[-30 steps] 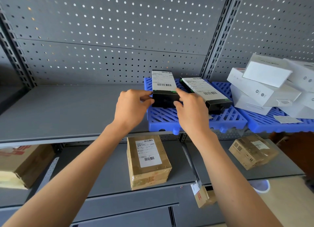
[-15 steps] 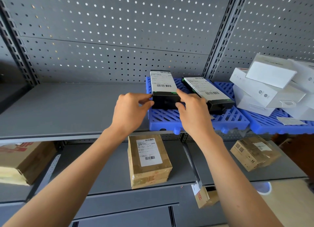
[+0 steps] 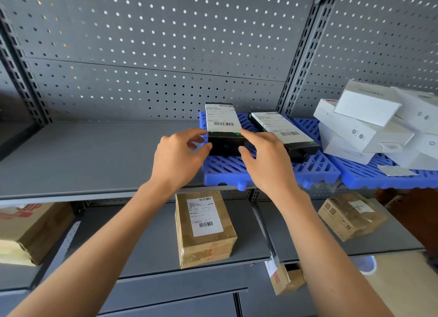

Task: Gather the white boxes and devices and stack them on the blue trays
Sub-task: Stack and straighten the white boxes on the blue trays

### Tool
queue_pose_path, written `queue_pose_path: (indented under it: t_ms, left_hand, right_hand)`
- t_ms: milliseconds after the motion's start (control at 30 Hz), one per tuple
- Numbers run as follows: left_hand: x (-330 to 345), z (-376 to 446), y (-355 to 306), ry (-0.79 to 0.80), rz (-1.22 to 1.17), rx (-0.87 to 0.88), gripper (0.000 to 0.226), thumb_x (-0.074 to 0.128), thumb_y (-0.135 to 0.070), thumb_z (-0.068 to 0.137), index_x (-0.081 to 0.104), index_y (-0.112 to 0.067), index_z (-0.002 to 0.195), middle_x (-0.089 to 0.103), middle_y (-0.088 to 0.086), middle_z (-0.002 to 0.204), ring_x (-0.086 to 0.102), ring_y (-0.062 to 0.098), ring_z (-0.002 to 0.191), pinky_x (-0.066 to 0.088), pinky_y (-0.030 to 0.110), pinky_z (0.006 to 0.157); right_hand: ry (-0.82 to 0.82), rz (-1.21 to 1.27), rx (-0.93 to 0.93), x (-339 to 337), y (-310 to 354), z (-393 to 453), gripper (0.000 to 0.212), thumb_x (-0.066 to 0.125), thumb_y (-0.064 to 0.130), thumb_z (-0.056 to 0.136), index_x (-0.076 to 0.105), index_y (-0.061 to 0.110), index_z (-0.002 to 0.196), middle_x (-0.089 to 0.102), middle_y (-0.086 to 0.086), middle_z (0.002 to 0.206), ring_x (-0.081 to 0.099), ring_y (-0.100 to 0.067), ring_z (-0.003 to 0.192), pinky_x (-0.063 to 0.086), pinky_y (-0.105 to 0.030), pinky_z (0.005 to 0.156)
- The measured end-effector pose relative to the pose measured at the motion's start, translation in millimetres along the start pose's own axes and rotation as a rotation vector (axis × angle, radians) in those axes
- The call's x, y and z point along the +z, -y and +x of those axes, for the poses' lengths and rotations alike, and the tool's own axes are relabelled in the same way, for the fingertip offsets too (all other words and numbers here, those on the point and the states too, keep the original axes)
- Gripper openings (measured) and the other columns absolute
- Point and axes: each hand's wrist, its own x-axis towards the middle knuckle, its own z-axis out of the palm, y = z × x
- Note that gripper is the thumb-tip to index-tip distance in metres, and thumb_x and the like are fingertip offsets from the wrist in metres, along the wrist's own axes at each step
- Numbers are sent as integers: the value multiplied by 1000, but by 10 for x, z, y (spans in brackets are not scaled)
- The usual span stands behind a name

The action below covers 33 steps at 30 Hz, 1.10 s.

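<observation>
On the lower shelf at the far left sits a large cardboard carton with red print. The grey upper shelf runs bare toward the middle, backed by a perforated panel.

The person's left hand reaches in at the near left corner of a black device box with a white barcode label on top. Its fingers are loosely curved, thumb tip at the box's lower left corner, index finger stretched toward the box's left edge; I cannot tell whether it actually clamps the box or only touches it. Below, on the lower shelf, stands a taped brown parcel with a shipping label.

The black box lies flat on the left blue tray, pointing back toward the panel. The right hand meets the same box at its near right corner, index finger laid along the top right edge, thumb against the front face, the other fingers relaxed.

Just right of it, a 2nd black labelled box lies on the same tray, angled, not touching the 1st. Further right, a 2nd blue tray carries a loose heap of white boxes, several tilted on one another, with a paper slip lying beside them. Under that, on the lower shelf, rests another brown parcel, and a small carton sits lower near the upright.
</observation>
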Motion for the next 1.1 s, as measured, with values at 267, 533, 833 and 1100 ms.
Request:
queue_pose_path:
  t_ms: [267,533,833,1100]
  left_hand:
    - [-4,41,-183,-74,22,161,34,60,-36,90,73,-23,120,72,-7,119,62,18,113,55,43,87]
    - [315,-40,-693,-25,-49,314,26,61,-27,92,76,-20,113,73,-8,108,63,19,106,55,42,84]
    - [840,-85,-1029,101,-46,332,27,65,-31,90,75,-23,115,72,-11,105,66,13,99,57,39,84]
    - [1133,-35,-1175,160,47,265,43,64,-46,86,70,-27,124,68,-11,128,62,10,120,54,40,98]
  right_hand:
    - [-100,95,-44,-254,-114,-34,30,60,15,99,69,14,127,71,-2,111,60,-17,113,52,-35,93]
    - [-162,133,12,-563,-447,-121,30,61,11,97,70,13,126,65,7,110,58,-15,115,44,-20,93]
    - [-216,188,-27,-763,-980,-209,29,55,3,98,73,11,119,62,12,110,57,-15,116,38,-5,92]
    - [-102,228,10,-746,-1364,-198,27,62,14,98,71,19,123,65,4,130,51,-16,127,39,-39,111]
